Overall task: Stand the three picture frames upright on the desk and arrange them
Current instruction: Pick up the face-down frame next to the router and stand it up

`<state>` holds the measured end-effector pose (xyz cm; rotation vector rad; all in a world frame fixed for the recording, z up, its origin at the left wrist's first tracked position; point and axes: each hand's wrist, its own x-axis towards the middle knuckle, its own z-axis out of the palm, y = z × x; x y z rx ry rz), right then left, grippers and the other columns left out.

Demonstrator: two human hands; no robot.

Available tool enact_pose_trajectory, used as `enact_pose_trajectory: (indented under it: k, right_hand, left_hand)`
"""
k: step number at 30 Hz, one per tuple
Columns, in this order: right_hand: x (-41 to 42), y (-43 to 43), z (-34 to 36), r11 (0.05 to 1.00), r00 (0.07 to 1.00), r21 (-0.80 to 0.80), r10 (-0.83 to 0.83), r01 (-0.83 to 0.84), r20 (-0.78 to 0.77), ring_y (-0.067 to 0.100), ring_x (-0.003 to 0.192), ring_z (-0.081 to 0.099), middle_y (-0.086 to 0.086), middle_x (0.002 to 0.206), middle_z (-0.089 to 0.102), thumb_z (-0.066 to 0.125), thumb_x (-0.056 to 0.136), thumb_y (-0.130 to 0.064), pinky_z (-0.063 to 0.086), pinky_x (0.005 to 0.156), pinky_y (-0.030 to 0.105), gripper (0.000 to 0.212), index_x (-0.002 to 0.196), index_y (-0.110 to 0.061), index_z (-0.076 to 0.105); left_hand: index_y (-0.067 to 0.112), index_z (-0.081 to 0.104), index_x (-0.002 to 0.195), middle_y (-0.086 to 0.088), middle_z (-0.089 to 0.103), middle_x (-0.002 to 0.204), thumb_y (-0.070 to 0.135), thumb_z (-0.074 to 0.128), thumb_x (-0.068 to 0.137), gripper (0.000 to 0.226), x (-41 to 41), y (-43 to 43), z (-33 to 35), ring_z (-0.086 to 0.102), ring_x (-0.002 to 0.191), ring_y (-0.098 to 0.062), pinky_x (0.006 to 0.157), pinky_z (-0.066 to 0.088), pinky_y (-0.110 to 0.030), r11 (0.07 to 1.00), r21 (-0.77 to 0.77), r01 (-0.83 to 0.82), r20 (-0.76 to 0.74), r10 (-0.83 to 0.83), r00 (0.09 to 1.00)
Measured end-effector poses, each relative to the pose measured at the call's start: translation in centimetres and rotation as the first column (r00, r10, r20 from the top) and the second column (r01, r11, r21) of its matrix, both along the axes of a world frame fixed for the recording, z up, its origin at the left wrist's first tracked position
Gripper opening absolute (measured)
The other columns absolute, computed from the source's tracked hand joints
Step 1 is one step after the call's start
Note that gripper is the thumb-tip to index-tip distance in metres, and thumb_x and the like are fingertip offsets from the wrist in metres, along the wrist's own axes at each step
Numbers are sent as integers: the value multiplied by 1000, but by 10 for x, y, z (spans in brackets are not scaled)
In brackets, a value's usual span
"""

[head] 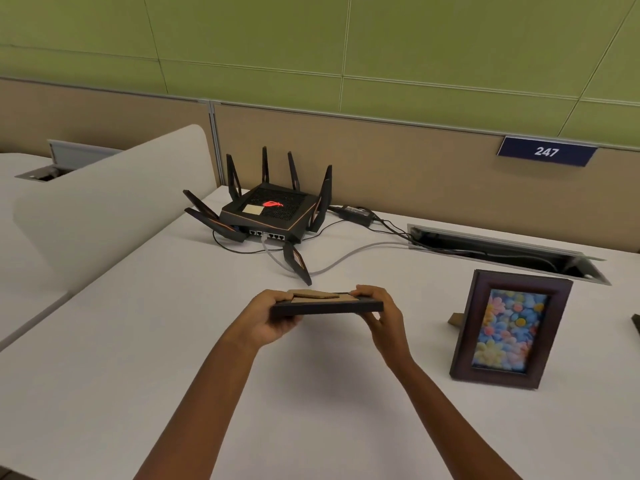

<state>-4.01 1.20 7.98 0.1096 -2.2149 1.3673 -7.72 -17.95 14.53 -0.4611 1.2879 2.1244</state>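
Observation:
I hold a dark wooden picture frame (327,307) flat and face down above the middle of the white desk (166,358); its brown cardboard back and folded stand face up. My left hand (273,318) grips its left end and my right hand (379,315) grips its right end. A second dark frame (509,329) with a colourful flower picture stands upright on its stand to the right. A dark corner of another object (636,323) shows at the right edge; I cannot tell what it is.
A black router (273,213) with several antennas sits at the back of the desk, its cables (346,258) and power brick (356,213) running right to an open cable slot (502,251). A white divider panel (114,202) rises on the left.

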Motion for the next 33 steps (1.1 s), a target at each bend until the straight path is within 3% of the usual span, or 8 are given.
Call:
enact_pose_trajectory:
  k: [6,8,12,14,20,22,27,33]
  right_hand:
    - [8,-3,16,991,996,-106,-80,77,-24,-11,86,55,-3,89,60,52,86,-4,41,77,1,15,88,-19,55]
    - [9,-3,23,980,995,-176,-97,91,-30,-8,83,56,-7,85,60,50,84,-8,44,71,5,14,86,-21,55]
    - [12,3,32,907,993,-404,-120,116,17,7,82,61,-9,87,60,49,88,-4,54,63,13,18,88,-21,52]
    - [12,7,33,877,990,-460,-135,140,43,10,82,60,-5,87,61,50,88,-6,54,63,15,11,90,-16,53]
    - [13,10,39,805,987,-571,-124,158,97,13,80,62,2,85,62,51,88,-11,55,58,14,14,80,-22,55]
    - [13,12,40,788,986,-594,-115,162,117,12,80,62,4,88,62,50,89,-12,55,56,13,14,80,-22,55]
    - [11,15,41,762,982,-625,-76,168,171,8,70,66,-1,85,64,50,89,-12,54,53,12,10,84,-19,56]
    - [5,20,36,776,977,-611,-28,155,211,3,66,68,-2,85,65,50,89,-13,55,56,12,6,89,-16,55]
  left_hand:
    - [-3,54,75,-17,62,65,11,40,90,24,-8,2,8,64,55,-23,46,57,-24,993,105,62,-58,-56,997]
    - [-3,57,82,-15,67,60,21,40,93,31,-14,3,7,66,56,-21,52,58,-26,993,-24,115,-131,-117,984]
    - [1,59,107,-14,60,99,33,25,98,48,-26,5,-6,56,90,-25,80,47,-33,876,-474,85,-318,-260,911]
    - [1,61,109,-12,58,104,36,21,98,54,-29,6,-13,53,98,-25,84,42,-34,836,-545,57,-370,-301,879]
    - [6,60,93,-14,59,100,39,17,98,54,-31,19,-20,57,79,-19,66,45,-24,826,-561,48,-414,-331,848]
    - [7,59,91,-14,59,100,41,16,97,55,-34,21,-23,57,86,-23,66,45,-24,830,-555,57,-421,-339,842]
    - [7,57,99,-15,59,105,45,13,96,58,-38,31,-29,55,98,-27,92,43,-41,821,-541,184,-361,-424,831]
    - [19,56,112,-13,57,126,53,8,92,61,-44,39,-36,54,112,-27,105,38,-45,838,-454,302,-349,-480,805]
